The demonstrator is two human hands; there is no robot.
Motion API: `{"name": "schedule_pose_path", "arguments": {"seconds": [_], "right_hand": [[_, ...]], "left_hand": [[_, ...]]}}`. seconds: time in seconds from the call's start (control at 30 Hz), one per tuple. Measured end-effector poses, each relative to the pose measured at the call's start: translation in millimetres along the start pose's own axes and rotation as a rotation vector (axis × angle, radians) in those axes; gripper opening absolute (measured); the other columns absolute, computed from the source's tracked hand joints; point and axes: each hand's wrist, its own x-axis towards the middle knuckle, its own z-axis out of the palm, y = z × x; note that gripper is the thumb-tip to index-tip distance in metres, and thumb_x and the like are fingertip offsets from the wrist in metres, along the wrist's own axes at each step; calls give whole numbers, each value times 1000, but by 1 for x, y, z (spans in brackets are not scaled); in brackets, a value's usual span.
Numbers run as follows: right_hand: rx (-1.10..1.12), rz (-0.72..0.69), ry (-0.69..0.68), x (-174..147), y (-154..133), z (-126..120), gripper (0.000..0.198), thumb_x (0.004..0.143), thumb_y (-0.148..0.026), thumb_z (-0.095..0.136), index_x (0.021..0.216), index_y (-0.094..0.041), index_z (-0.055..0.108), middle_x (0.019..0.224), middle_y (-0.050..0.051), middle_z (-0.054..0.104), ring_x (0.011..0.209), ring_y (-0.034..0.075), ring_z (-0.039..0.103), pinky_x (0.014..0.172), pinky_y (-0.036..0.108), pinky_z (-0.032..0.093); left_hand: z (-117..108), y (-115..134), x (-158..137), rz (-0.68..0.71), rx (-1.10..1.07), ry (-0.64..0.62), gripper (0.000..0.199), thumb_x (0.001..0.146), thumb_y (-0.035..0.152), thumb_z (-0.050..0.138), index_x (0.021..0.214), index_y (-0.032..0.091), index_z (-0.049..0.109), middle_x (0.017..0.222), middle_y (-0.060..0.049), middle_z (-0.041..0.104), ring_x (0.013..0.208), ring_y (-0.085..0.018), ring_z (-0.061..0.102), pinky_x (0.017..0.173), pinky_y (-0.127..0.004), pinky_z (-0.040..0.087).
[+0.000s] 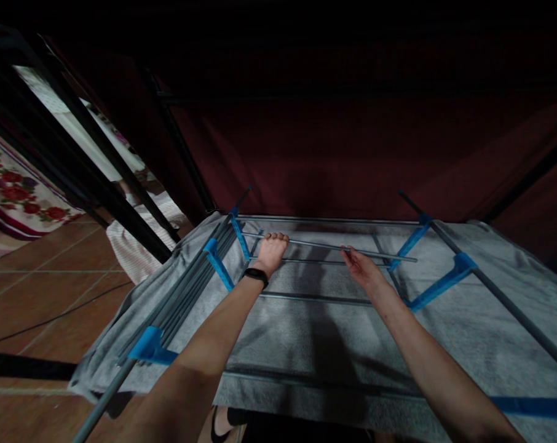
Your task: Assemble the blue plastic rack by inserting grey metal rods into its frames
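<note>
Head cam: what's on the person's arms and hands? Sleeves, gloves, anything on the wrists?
Both forearms are bare, with no sleeves in view and no gloves. The left hand has a black band around its wrist, like a watch or fitness strap. The right hand and its wrist carry nothing. No rings can be made out in the dim light.
</note>
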Motion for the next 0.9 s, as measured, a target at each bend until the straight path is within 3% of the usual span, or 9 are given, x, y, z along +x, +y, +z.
{"name": "schedule_pose_path", "arguments": {"seconds": [0.2,0.3,0.37,0.47,0.53,0.6,0.7,0.8,0.9], "right_hand": [[3,-49,-51,2,-1,2,15,80,-6,67,75,-20,68,82,0,75,85,11,72,90,24,59],[-3,-68,-57,1,-2,7,14,80,-6,68,75,-20,69,79,0,75,80,10,72,92,24,58],[-5,-87,-62,0,-2,11,15,80,-6,68,74,-20,69,78,-1,75,77,9,71,92,24,58],[1,-109,-60,-2,-2,16,16,81,-6,67,72,-19,69,76,-2,74,74,9,70,90,26,59],[12,-120,-45,-3,-2,18,16,80,-6,68,70,-19,68,74,-2,73,73,9,70,89,27,60],[28,-142,-36,-3,0,20,17,78,-6,70,68,-20,66,73,-3,73,72,9,70,88,27,60],[48,-173,-31,-4,1,24,19,78,-8,72,66,-20,63,72,-3,72,72,9,70,86,28,61],[47,-194,-23,-5,2,29,19,78,-10,73,65,-20,62,69,-4,71,70,9,69,85,28,61],[45,-211,-16,-2,2,33,22,77,-12,75,64,-20,59,68,-5,69,69,9,68,89,30,60]], "left_hand": [[3,-3,-1,-38,-47,56,31,92,6,37,109,12,62,106,-15,65,105,-27,59,95,-40,40],[9,-8,-13,-113,-137,162,33,91,9,41,118,15,59,117,-15,62,112,-27,56,99,-39,39],[16,-14,-23,-257,-238,274,33,90,13,45,120,17,58,121,-15,59,115,-28,55,101,-40,40],[33,-32,-34,-637,-443,476,31,85,14,50,115,13,58,119,-17,58,118,-31,53,103,-43,40],[44,-48,-33,-899,-610,594,38,80,11,54,117,10,55,122,-20,57,124,-32,50,108,-45,38],[53,-63,-28,-1045,-779,661,49,75,8,56,124,8,51,131,-21,53,132,-32,45,113,-44,33],[58,-78,-15,-1035,-1006,694,55,74,6,56,128,11,52,137,-17,54,133,-27,46,115,-39,32],[58,-81,-5,-1020,-1186,689,42,77,11,52,118,12,60,119,-13,66,115,-25,61,105,-37,43],[59,-82,0,-1072,-1173,689,32,79,20,54,107,13,66,106,-11,70,105,-27,64,101,-39,46]]}}
